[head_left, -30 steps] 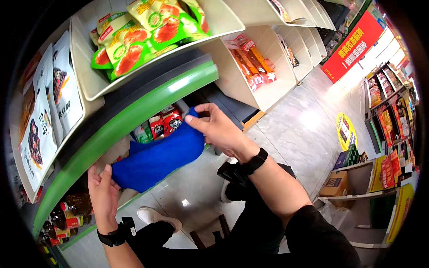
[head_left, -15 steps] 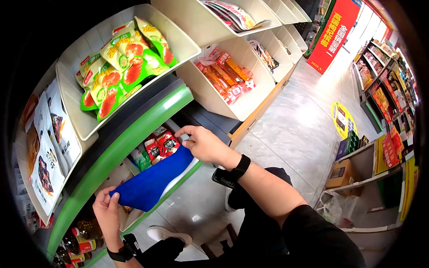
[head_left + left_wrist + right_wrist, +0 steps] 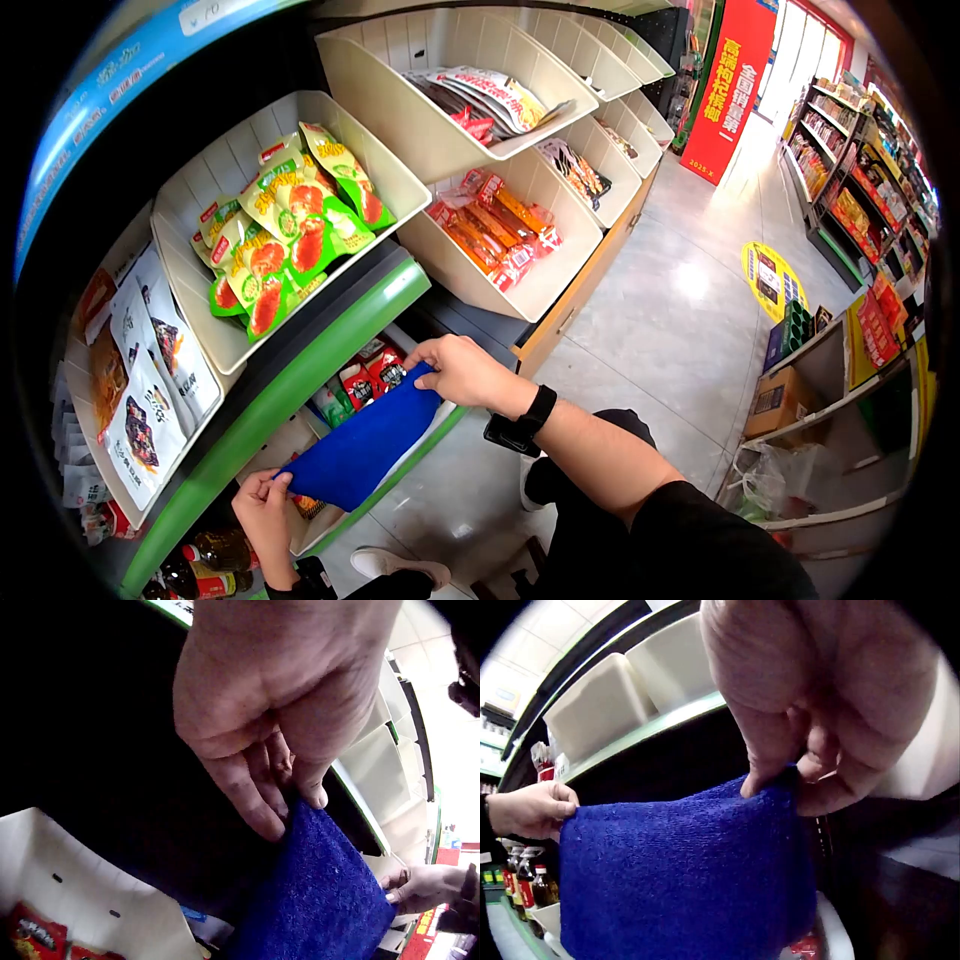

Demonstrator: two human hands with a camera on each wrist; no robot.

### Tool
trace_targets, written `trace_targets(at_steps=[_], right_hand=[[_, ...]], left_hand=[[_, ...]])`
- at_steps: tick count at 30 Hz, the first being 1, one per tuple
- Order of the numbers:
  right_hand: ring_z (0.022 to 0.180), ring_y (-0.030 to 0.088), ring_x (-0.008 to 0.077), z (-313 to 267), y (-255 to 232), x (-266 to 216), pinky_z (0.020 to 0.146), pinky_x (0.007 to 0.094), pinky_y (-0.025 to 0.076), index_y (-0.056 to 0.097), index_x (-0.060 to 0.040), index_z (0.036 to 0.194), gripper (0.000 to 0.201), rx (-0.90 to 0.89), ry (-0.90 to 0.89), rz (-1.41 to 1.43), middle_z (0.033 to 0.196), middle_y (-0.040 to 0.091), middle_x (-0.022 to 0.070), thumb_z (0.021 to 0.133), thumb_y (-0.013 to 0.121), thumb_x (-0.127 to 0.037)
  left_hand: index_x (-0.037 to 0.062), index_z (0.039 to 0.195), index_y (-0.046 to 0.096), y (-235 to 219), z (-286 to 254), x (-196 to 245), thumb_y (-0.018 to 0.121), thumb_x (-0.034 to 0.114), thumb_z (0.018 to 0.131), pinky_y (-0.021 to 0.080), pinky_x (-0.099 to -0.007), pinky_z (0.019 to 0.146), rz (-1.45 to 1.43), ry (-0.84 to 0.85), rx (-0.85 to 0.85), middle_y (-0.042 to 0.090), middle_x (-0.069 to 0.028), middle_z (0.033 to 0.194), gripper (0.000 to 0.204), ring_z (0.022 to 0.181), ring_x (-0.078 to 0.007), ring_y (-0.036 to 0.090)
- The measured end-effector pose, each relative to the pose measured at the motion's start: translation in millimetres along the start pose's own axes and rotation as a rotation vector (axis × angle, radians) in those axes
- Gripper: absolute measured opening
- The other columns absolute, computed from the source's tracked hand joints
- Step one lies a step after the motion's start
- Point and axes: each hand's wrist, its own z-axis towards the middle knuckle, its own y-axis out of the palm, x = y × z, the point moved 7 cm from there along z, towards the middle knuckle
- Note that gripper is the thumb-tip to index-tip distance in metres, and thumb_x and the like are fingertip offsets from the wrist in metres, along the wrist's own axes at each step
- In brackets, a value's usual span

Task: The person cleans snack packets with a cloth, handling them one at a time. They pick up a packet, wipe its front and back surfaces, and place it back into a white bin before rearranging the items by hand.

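A blue cloth (image 3: 365,450) with a towel-like nap is stretched between my two hands, in front of a low shelf under a green edge strip. My left hand (image 3: 265,515) pinches one corner between thumb and fingers; the left wrist view shows that corner (image 3: 307,817) close up. At the opposite end, my right hand (image 3: 468,375) pinches the upper corner, and in the right wrist view the cloth (image 3: 682,877) hangs down from both grips. Behind it, red and green packets (image 3: 372,375) lie in a low bin, partly hidden by the cloth.
Above the green shelf edge (image 3: 280,420) stand cream bins with snack bags (image 3: 290,225), white pouches (image 3: 145,400) and red packets (image 3: 495,235). Dark bottles (image 3: 205,565) stand low at left. A carton (image 3: 775,400) sits in a shelf unit at right.
The view has tilted up, showing more bins. Both hands have kept hold of the blue cloth; it has gone from sagging and bunched to flat and taut.
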Motion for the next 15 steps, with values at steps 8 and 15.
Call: trace_targets(at_steps=[8,15], right_hand=[[0.1,0.061,0.0355,-1,-14,-4,0.087,0.0396,0.049,0.07,-0.0007,0.099,0.027,0.168,-0.218,-0.235,0.099,0.067,0.0179,0.09,0.069,-0.026],[0.08,0.057,0.009,6,9,14,0.076,0.027,0.049,0.058,-0.0025,0.103,0.033,0.03,0.123,0.743,0.09,0.062,-0.0004,0.107,0.046,-0.033]], left_hand=[[-0.0076,0.082,0.069,-3,-9,29,0.076,0.0,0.081,0.042,-0.0207,0.057,0.095,0.119,0.141,0.064,-0.0004,0.07,0.01,0.063,-0.0043,0.053],[0.0009,0.098,0.06,7,-7,15,0.058,0.02,0.101,0.047,-0.0257,0.077,-0.455,0.194,-0.134,0.063,-0.0049,0.096,0.019,0.084,-0.0089,0.056]])
